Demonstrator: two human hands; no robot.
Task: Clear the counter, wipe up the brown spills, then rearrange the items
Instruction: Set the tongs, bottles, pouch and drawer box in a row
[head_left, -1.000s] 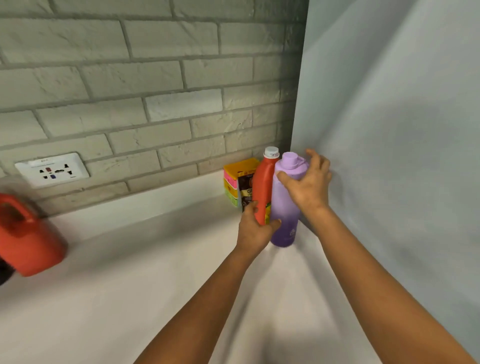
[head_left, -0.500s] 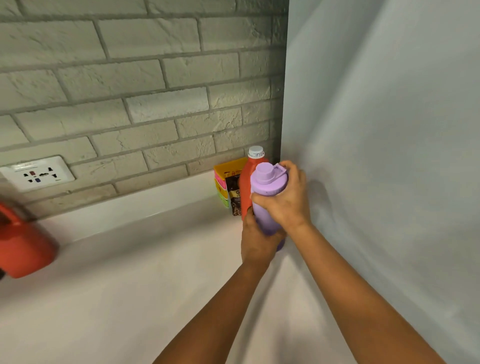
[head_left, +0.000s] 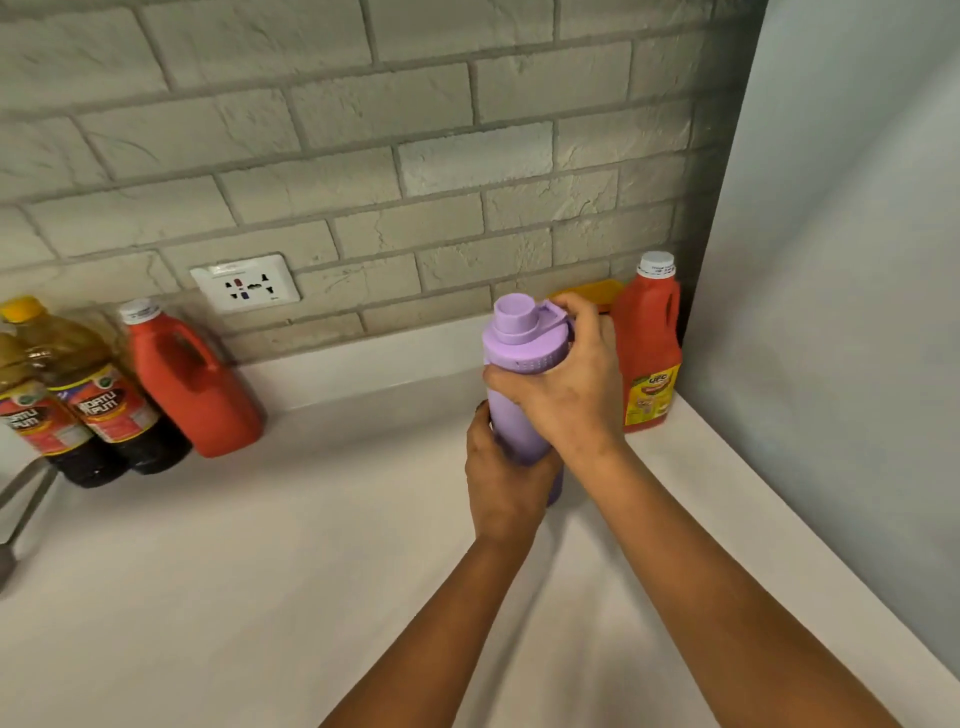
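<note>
Both hands on the purple bottle (head_left: 521, 364), upright mid-counter (head_left: 260, 571): left hand (head_left: 501, 475) wraps its lower body, right hand (head_left: 563, 387) curls around the neck under the cap; red jug (head_left: 649, 358) stands in the corner behind

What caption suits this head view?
Both hands, left hand and right hand, grip a lilac plastic bottle above the white counter.

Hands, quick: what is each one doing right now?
Left hand: grips the lower body of the purple bottle.
Right hand: grips the same bottle near its lid.
</note>
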